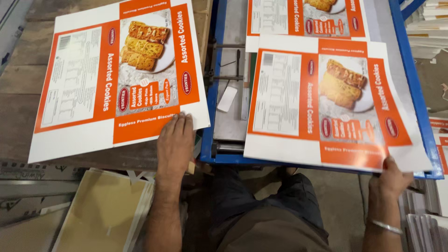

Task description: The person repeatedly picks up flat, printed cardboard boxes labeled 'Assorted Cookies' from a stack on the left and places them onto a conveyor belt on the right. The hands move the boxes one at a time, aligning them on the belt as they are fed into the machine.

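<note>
I see my left hand [175, 140] lying flat, fingers together, on the flat orange-and-white printed carton sheet [119, 74] at upper left. My right hand [391, 177] pinches the lower corner of a second identical sheet [322, 102] on the blue-framed machine bed [231, 116] at right.

The left hand [175, 140] lies flat on the near edge of an orange-and-white printed carton sheet [116, 74] on the wooden worktop [18, 88]. The right hand [389, 179] grips the near corner of a second sheet [322, 102] on the blue-framed machine bed [420, 102].
</note>
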